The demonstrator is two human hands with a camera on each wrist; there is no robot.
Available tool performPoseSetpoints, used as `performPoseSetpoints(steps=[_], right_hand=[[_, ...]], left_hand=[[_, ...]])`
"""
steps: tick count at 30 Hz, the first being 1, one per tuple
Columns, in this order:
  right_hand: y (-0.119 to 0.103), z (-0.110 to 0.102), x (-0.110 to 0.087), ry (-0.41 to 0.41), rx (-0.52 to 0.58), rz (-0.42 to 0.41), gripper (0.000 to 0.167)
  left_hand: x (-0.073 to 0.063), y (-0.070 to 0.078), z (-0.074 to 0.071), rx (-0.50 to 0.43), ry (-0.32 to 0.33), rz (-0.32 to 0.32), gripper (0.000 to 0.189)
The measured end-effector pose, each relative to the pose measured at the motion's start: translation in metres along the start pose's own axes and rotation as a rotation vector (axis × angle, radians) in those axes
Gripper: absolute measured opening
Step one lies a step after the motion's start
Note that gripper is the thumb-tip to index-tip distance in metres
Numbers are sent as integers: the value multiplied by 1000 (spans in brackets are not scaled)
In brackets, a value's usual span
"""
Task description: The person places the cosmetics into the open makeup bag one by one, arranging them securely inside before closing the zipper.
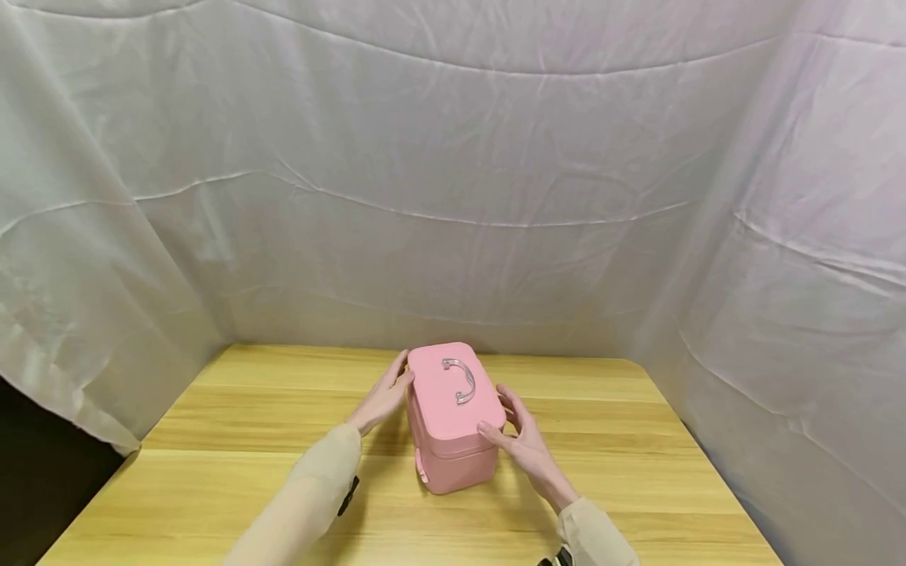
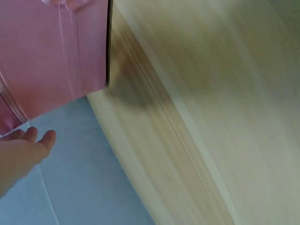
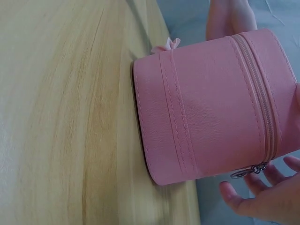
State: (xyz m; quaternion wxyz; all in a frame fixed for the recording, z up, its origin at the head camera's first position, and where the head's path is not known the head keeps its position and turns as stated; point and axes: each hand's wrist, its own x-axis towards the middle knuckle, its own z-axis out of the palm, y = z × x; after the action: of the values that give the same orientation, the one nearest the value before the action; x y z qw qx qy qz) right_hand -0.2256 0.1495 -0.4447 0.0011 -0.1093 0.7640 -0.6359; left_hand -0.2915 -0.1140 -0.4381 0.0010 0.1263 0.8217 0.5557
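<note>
A pink zippered vanity case (image 1: 453,413) stands upright on the wooden table, with a curved silver handle (image 1: 470,377) on its lid. My left hand (image 1: 382,399) lies at the lid's far left corner, fingers extended along the edge. My right hand (image 1: 525,444) is spread around the near right corner, its thumb at the lid's edge and its fingers beside the right side. In the right wrist view, a metal zipper pull (image 3: 248,171) hangs close to those fingers, below the zipper (image 3: 255,89). A small pink bow (image 3: 166,46) sticks out low on the case's left side.
The light wooden table (image 1: 248,424) extends around the case on every side. Pale grey cloth (image 1: 453,181) hangs behind it and along both sides. A dark area (image 1: 42,472) shows past the table at the left.
</note>
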Motion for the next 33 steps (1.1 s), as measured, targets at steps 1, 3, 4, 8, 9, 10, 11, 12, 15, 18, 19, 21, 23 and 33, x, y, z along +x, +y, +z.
performPoseSetpoints(steps=[1,3,4,8,9,10,11,12,15,18,19,21,23,33], right_hand=[[0,0,0,2,-2,0,79],[0,0,0,8,-8,-4,79],[0,0,0,11,-11,-8,79],[0,0,0,55,-24,-14,74],[0,0,0,71,-26,-10,72],[1,-1,0,87,-25,-4,70],[1,-2,0,108,-26,4,67],[2,-3,0,128,-31,10,64],[2,-7,0,186,-47,28,58],[1,-8,0,224,-69,36,53],[1,-9,0,232,-71,37,51],[1,-9,-1,246,-76,34,47],[1,-9,-1,266,-82,20,44],[1,-4,-4,358,-94,-14,42]], left_hand=[[2,-1,0,-11,-9,11,59],[4,-2,-1,-36,-20,32,59],[5,-3,-2,-48,-24,39,59],[7,-2,-5,-67,-29,30,60],[7,-2,-6,-64,-29,19,61],[7,-2,-7,-62,-28,7,61],[6,-2,-7,-60,-27,-6,62],[5,-2,-8,-54,-25,-15,64],[0,-2,-10,-53,-22,-48,67],[-5,-2,-12,-57,-30,-75,70],[-6,-1,-12,-57,-34,-77,71],[-7,-2,-12,-57,-39,-77,72],[-9,-2,-12,-61,-39,-79,73],[-22,0,-10,-54,4,-65,68]])
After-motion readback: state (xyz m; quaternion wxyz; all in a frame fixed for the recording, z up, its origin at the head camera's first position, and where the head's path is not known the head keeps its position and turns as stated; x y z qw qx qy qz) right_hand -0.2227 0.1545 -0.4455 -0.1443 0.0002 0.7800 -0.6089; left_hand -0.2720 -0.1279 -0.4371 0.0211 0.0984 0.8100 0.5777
